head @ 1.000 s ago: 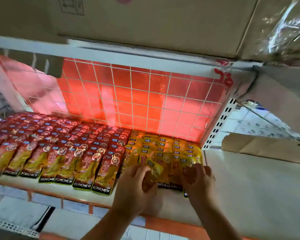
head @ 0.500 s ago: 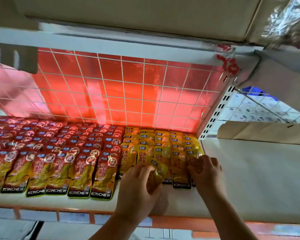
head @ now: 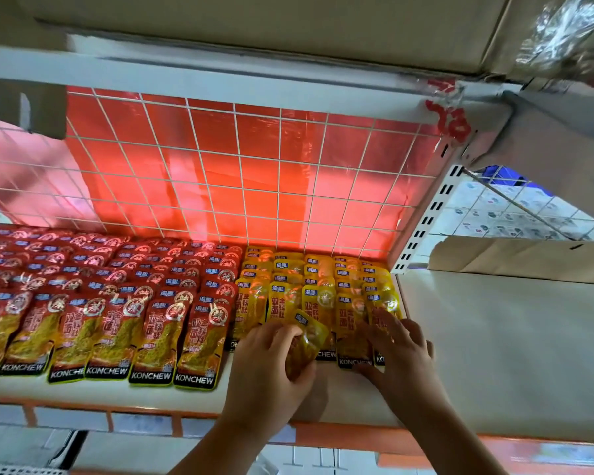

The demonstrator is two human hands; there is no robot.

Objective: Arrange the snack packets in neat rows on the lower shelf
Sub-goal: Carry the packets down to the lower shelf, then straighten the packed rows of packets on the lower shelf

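Low in the middle of the frame, the left hand [head: 264, 371] grasps a loose yellow foil snack packet [head: 307, 332], fingers curled over its near end and thumb tucked under it. The packet lies tilted across the front of the rows of yellow foil snack packets [head: 288, 279], which sit in overlapping lines in the centre-right of the white lower shelf [head: 494, 354]. Just to its right, the right hand [head: 402, 358] lies spread and released, fingers straight, resting on the front packets of the two rightmost yellow rows. The left half of the shelf holds overlapping rows of red foil snack packets [head: 117, 303] with "KONCHEW" on their black bottom bands, touching the yellow rows. Behind all the packets stands a white wire grid [head: 240, 180] backed by shiny red foil. At right of the frame, a brown cardboard flap [head: 528, 258] stands at the back of the bare shelf.
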